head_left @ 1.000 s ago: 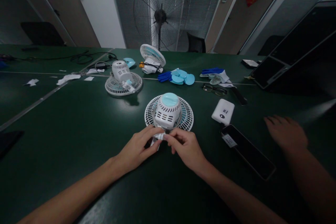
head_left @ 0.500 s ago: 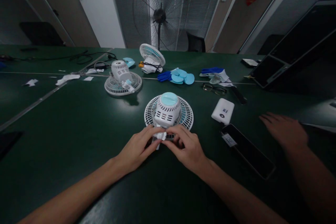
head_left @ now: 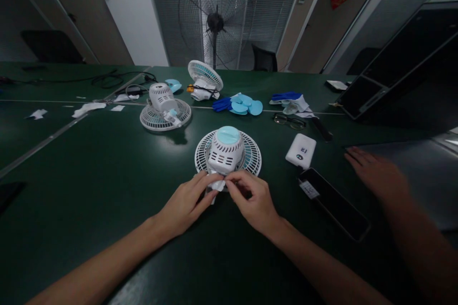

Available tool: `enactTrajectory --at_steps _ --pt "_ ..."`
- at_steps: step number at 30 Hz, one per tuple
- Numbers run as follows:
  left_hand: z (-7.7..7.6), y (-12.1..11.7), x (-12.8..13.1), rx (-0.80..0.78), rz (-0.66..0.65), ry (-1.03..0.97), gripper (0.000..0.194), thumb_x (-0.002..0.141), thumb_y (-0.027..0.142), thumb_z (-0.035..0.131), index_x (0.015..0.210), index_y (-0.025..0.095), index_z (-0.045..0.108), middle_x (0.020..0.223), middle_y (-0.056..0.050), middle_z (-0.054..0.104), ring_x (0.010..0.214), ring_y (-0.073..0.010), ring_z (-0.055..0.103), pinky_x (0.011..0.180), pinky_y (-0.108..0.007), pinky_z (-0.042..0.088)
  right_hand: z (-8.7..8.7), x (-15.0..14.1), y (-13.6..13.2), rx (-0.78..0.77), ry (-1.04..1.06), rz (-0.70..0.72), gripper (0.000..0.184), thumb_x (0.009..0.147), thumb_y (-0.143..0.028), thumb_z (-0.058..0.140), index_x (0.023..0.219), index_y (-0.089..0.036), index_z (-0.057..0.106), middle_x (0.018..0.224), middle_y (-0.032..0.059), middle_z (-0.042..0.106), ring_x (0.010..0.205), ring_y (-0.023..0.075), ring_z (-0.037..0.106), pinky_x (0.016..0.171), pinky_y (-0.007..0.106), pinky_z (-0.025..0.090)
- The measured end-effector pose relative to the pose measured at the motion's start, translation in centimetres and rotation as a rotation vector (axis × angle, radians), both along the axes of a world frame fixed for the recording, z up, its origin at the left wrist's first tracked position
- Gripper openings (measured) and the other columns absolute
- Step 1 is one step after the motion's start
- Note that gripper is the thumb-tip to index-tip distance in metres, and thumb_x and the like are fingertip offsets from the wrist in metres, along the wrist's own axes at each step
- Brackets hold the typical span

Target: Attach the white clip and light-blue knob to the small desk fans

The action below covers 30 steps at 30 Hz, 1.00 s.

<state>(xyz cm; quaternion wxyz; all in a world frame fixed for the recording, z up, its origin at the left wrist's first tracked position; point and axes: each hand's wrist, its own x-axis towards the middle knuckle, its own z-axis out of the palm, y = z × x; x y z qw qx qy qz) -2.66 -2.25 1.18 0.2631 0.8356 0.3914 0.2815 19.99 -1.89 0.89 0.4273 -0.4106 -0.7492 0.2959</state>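
Observation:
A small white desk fan [head_left: 224,153] with a light blue cap lies grille down on the dark green table in front of me. My left hand [head_left: 188,200] is closed on the white bracket [head_left: 216,185] at the fan's near side, thumb below and fingers on top. At the bracket's right end, my right hand [head_left: 252,198] has thumb and index finger pinched together. Whatever lies between those fingertips is too small or hidden to make out. The underside of the bracket is partly covered by my fingers.
Another fan [head_left: 163,107] lies grille down at back left; a third fan [head_left: 204,81] leans behind. Light blue fan blades [head_left: 246,104], gloves [head_left: 291,103], glasses [head_left: 289,121], a white power bank [head_left: 301,150] and a phone [head_left: 334,204] lie around. Another person's hand [head_left: 377,171] rests on a grey sheet [head_left: 425,171].
My right thumb and index finger have shifted slightly and now pinch together at the bracket's end. The other person's hand has moved a little, and more of the grey sheet shows.

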Motion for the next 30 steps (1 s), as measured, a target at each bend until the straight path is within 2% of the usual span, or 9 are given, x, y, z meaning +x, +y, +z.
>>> enactTrajectory --at_steps 4,8,10,14,16,20,24,27,30 --pt "-0.1 0.0 -0.1 -0.036 -0.006 -0.023 0.031 0.110 0.028 0.046 0.141 0.028 0.051 0.121 -0.007 0.062 0.104 -0.0206 0.064 0.092 -0.036 0.055 0.1 0.6 0.1 0.159 -0.123 0.058 0.015 0.098 -0.025 0.064 0.112 -0.021 0.066 0.095 0.0027 0.069 0.070 0.0120 0.063 0.059 0.024 0.050" --pt "-0.4 0.1 -0.1 -0.014 -0.003 -0.016 0.031 0.111 0.030 0.045 0.142 0.028 0.049 0.122 -0.008 0.061 0.106 -0.0215 0.064 0.093 -0.038 0.054 -0.1 0.6 0.3 0.137 -0.114 0.047 0.013 0.099 -0.032 0.067 0.106 -0.021 0.069 0.094 0.0031 0.071 0.072 0.0126 0.064 0.061 0.024 0.050" --pt "-0.5 0.1 -0.1 0.003 -0.004 -0.003 0.033 0.111 0.031 0.044 0.143 0.028 0.048 0.123 -0.008 0.061 0.106 -0.0219 0.064 0.092 -0.038 0.055 -0.2 0.1 0.2 0.041 -0.045 0.033 0.015 0.099 -0.035 0.067 0.099 -0.021 0.071 0.089 0.0024 0.071 0.071 0.0128 0.064 0.062 0.024 0.051" --pt "-0.5 0.1 -0.2 0.021 -0.003 0.016 0.034 0.111 0.031 0.043 0.144 0.028 0.049 0.120 -0.008 0.061 0.102 -0.0215 0.065 0.089 -0.037 0.056 -0.5 -0.9 -0.2 -0.335 0.134 0.090 0.034 0.103 -0.044 0.059 0.081 -0.018 0.067 0.066 -0.0028 0.063 0.053 0.0095 0.058 0.051 0.022 0.046" --pt "-0.6 0.1 -0.2 0.020 -0.002 0.010 0.034 0.111 0.030 0.044 0.144 0.028 0.049 0.119 -0.008 0.061 0.101 -0.0213 0.065 0.088 -0.036 0.056 -0.4 -1.0 -0.4 -0.382 0.137 0.110 0.039 0.105 -0.045 0.055 0.078 -0.018 0.065 0.062 -0.0036 0.060 0.050 0.0088 0.056 0.049 0.021 0.044" --pt "-0.7 0.0 -0.1 -0.001 0.001 -0.003 0.035 0.111 0.030 0.044 0.145 0.029 0.048 0.122 -0.008 0.061 0.104 -0.0219 0.065 0.092 -0.037 0.055 0.1 -0.1 -0.4 0.016 -0.069 0.035 0.016 0.100 -0.033 0.066 0.106 -0.020 0.069 0.086 0.0016 0.072 0.065 0.0121 0.064 0.059 0.025 0.051" --pt "-0.5 0.1 -0.1 -0.009 -0.008 -0.015 0.034 0.111 0.029 0.044 0.144 0.027 0.049 0.125 -0.009 0.061 0.106 -0.0219 0.064 0.094 -0.038 0.055 0.5 1.1 0.1 0.417 -0.303 0.091 0.022 0.103 -0.022 0.061 0.125 -0.021 0.064 0.110 0.0063 0.075 0.084 0.0152 0.072 0.071 0.029 0.057" --pt "-0.4 0.1 -0.2 -0.021 -0.016 -0.021 0.033 0.111 0.029 0.043 0.144 0.026 0.048 0.125 -0.009 0.061 0.107 -0.0216 0.064 0.095 -0.038 0.054 0.5 1.4 0.5 0.544 -0.366 0.098 0.020 0.105 -0.020 0.059 0.124 -0.020 0.065 0.111 0.0067 0.075 0.091 0.0163 0.073 0.074 0.029 0.059" --pt "-0.6 0.0 -0.4 -0.022 -0.015 -0.029 0.035 0.112 0.031 0.043 0.146 0.028 0.046 0.128 -0.008 0.060 0.111 -0.0222 0.062 0.099 -0.041 0.053 0.4 1.4 0.8 0.531 -0.370 0.051 0.021 0.104 -0.023 0.064 0.124 -0.018 0.066 0.109 0.0070 0.075 0.090 0.0170 0.074 0.076 0.031 0.061"
